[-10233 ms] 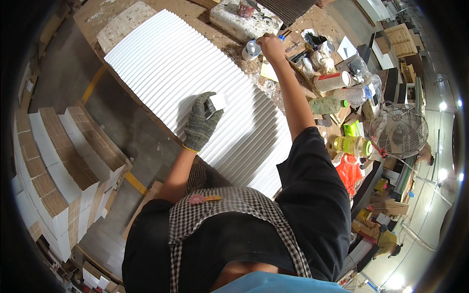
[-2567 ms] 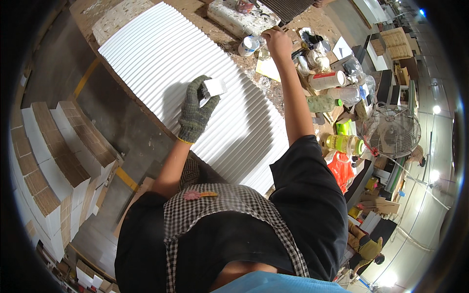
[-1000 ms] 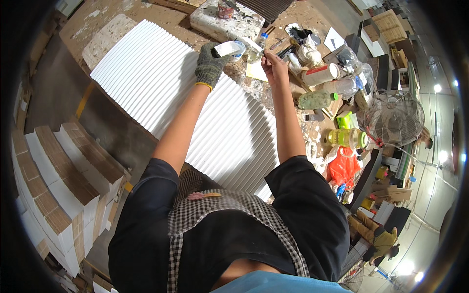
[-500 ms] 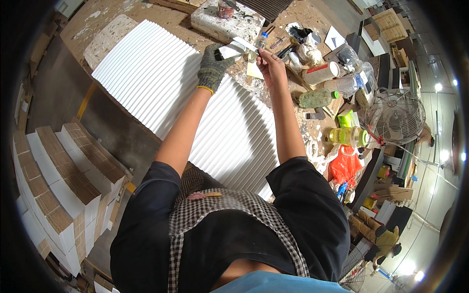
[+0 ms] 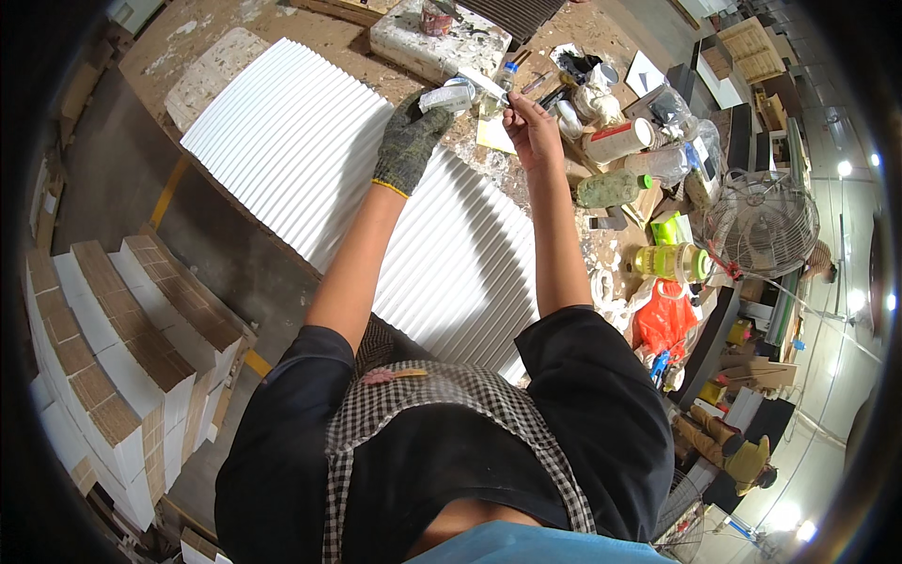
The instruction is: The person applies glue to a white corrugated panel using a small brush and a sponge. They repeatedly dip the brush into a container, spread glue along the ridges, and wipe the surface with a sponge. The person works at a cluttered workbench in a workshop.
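Observation:
My left hand [image 5: 411,141], in a dark grey knitted glove with a yellow cuff edge, is closed round a small white-labelled can [image 5: 445,98] lying on its side, its round end facing right. Bare, my right hand [image 5: 533,132] pinches one end of a narrow flat white stick [image 5: 484,86] between thumb and fingers. The stick slants up and left, its far end just above the can; whether they touch I cannot tell. Beneath my forearms lies a white ribbed panel [image 5: 282,132], crossed by their shadows.
Past my hands stands a paint-spattered white block [image 5: 432,47] with a small tub [image 5: 436,19] on it. Bottles, including a green-capped one [image 5: 611,189], crowd the right side near a red bag [image 5: 665,315] and a wire fan [image 5: 761,224]. Stacked white-and-brown boards [image 5: 132,348] stand left.
My left hand has turned the can, so its label and round end show more. My right hand has shifted slightly right and down with the stick.

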Demonstrator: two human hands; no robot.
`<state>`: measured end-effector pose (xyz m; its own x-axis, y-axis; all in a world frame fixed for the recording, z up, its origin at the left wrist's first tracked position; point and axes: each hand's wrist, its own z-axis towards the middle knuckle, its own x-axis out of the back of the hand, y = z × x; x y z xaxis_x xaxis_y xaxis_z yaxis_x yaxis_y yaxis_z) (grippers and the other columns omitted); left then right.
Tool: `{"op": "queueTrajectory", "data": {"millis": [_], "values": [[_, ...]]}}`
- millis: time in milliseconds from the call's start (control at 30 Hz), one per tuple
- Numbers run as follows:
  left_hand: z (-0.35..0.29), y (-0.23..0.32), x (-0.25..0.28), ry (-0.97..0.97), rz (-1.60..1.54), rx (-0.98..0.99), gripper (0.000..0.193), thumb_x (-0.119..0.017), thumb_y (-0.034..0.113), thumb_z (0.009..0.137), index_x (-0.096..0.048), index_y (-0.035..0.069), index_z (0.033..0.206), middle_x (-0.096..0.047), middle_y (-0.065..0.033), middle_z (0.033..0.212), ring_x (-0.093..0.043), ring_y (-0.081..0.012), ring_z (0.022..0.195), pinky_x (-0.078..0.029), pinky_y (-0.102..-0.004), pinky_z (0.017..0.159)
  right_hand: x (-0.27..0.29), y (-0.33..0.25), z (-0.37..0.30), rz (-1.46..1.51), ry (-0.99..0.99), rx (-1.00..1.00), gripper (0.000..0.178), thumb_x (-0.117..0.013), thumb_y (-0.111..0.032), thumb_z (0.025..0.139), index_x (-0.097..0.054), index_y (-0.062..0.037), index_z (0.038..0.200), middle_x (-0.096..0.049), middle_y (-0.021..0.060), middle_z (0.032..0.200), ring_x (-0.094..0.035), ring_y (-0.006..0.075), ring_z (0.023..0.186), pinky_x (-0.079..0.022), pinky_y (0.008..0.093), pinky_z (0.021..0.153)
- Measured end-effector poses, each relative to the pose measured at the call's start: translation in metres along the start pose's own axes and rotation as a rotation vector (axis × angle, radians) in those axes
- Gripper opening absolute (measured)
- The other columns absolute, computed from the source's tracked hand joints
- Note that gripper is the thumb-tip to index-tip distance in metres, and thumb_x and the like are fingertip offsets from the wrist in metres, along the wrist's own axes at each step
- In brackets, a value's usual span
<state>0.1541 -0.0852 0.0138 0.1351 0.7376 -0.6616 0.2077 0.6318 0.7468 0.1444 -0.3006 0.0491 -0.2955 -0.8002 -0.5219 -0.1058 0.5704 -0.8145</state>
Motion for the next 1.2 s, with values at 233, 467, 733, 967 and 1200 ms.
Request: {"op": "queueTrajectory", "data": {"millis": [233, 467, 733, 967, 1200], "values": [[-0.009, 0.004, -0.007, 0.014, 0.057, 0.003, 0.037, -0.071, 0.002, 0.092, -0.061, 0.002, 0.128, -0.067, -0.0075, 0.117, -0.066, -0.0151, 0.099, -0.058, -0.0301, 0.086, -0.013, -0.02, -0.009, -0.033, -0.058, 0.0, 0.012, -0.071, -0.008, 0.096, -0.07, 0.002, 0.103, -0.07, 0.0051, 0.078, -0.068, 0.0124, 0.069, -0.059, 0.0237, 0.063], [-0.023, -0.006, -0.007, -0.074, -0.623, 0.126, 0.04, -0.062, 0.013, 0.101, -0.052, 0.0, 0.138, -0.059, -0.0227, 0.133, -0.061, -0.0419, 0.12, -0.058, -0.0572, 0.097, -0.018, -0.022, -0.023, -0.074, -0.108, -0.052, 0.013, -0.072, -0.01, 0.096, -0.07, 0.0013, 0.104, -0.07, 0.0052, 0.081, -0.068, 0.0118, 0.069, -0.059, 0.0231, 0.063], [-0.022, -0.021, 0.009, -0.174, -1.145, 0.41, 0.042, -0.044, 0.026, 0.11, -0.051, -0.003, 0.14, -0.06, -0.0251, 0.133, -0.061, -0.0395, 0.12, -0.05, -0.0566, 0.106, -0.02, -0.007, -0.033, -0.174, -0.151, -0.104, 0.012, -0.073, -0.01, 0.095, -0.072, -0.0002, 0.103, -0.07, 0.002, 0.084, -0.066, 0.01, 0.07, -0.057, 0.0219, 0.066], [-0.031, -0.015, 0.012, -0.073, -0.901, 0.3, 0.042, -0.04, 0.026, 0.112, -0.051, -0.002, 0.14, -0.062, -0.0207, 0.134, -0.062, -0.0357, 0.12, -0.052, -0.0519, 0.107, -0.004, -0.01, -0.04, -0.324, -0.009, 0.0, 0.015, -0.076, -0.011, 0.092, -0.074, 0.0012, 0.101, -0.071, 0.005, 0.083, -0.066, 0.0107, 0.07, -0.055, 0.0236, 0.064], [-0.035, -0.012, 0.008, -0.053, -0.893, 0.359, 0.035, -0.041, 0.018, 0.111, -0.054, -0.005, 0.134, -0.064, -0.0193, 0.122, -0.065, -0.0308, 0.111, -0.058, -0.0461, 0.097, -0.022, -0.007, -0.052, -0.498, -0.041, 0.428, 0.016, -0.075, -0.009, 0.095, -0.073, 0.0044, 0.104, -0.074, 0.0077, 0.089, -0.07, 0.0114, 0.074, -0.057, 0.0254, 0.067]]}}
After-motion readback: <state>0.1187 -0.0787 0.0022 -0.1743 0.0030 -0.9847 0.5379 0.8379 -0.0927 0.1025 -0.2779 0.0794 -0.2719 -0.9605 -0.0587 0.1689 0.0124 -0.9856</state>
